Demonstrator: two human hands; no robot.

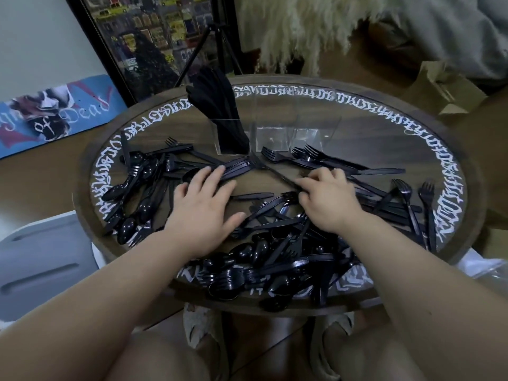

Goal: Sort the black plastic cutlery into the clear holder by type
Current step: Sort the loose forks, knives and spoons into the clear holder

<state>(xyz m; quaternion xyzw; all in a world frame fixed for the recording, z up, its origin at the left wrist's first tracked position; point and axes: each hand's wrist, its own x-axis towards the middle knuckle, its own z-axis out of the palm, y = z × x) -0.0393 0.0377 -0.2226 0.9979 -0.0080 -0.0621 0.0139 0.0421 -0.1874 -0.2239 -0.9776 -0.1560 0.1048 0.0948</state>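
Fingers of my right hand are curled round one long black piece, prob a fork, its far end pointing toward the clear holder. Left hand lies flat w/ fingers straight, tips resting on a small bunch of knives near the table centre, gripping nothing.

Progress, as I judge it: early. Holder stands toward the far edge of the table. Its left compartment is packed w/ upright black pieces, look like knives; middle and right compartments look empty, though clear walls make that hard to be sure of.

Left to do: nearly everything else. Spoons and forks heaped by the left edge, a big mixed pile at the near edge, more forks toward the right edge and just in front of the holder. So one type partly done, forks and spoons not started, some knives loose.
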